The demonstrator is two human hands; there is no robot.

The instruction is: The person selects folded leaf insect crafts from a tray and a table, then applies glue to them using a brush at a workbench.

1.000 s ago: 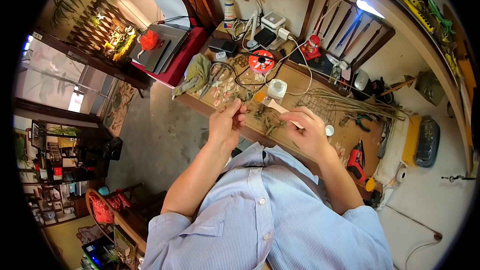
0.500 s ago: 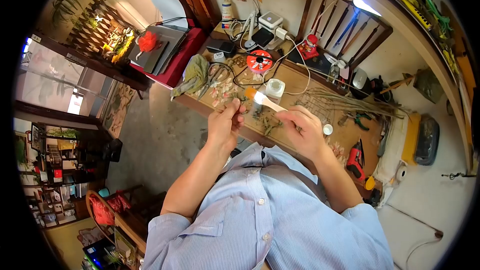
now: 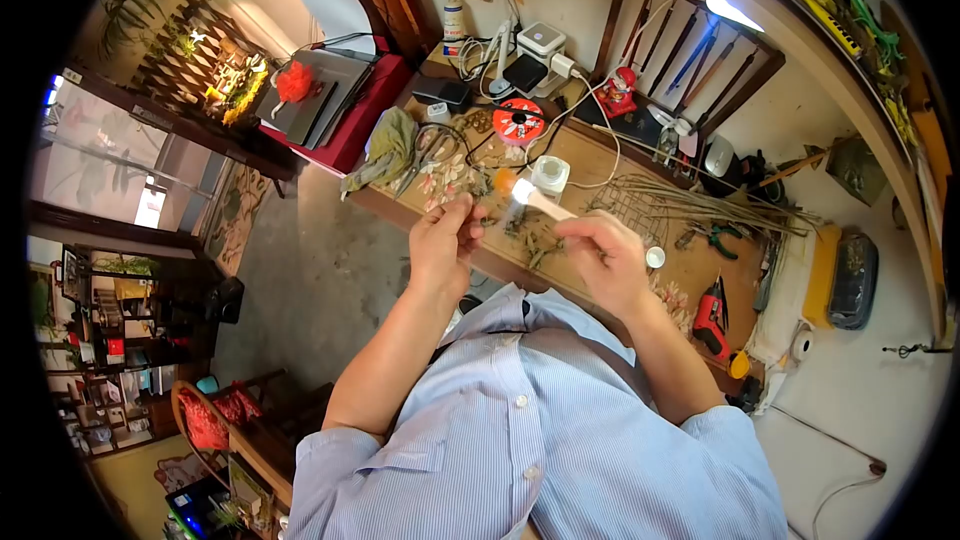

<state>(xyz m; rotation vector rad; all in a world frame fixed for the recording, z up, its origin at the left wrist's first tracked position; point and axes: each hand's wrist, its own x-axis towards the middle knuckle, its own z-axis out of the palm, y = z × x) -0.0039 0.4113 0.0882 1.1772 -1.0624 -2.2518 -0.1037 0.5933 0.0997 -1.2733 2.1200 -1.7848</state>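
Observation:
My right hand (image 3: 612,258) is closed on the pale handle of a flat brush (image 3: 545,205), whose orange bristles point up and left, close to my left hand. My left hand (image 3: 442,242) is pinched at the fingertips around something thin that I cannot make out. Just behind the brush stands an open white square bottle (image 3: 550,176). Dry greenish plant pieces (image 3: 542,244) lie on the wooden table (image 3: 590,147) between my hands. A small white cap (image 3: 655,258) is beside my right hand.
Scissors (image 3: 430,152) and a green cloth (image 3: 390,147) lie at the left. A red spool (image 3: 519,122) sits further back. At the right are long dry stems (image 3: 715,202), green-handled pliers (image 3: 722,242) and a red glue gun (image 3: 712,320).
The brush has swung up and left from low between my hands toward my left fingertips, then shifted slightly right. My left hand has moved slightly left.

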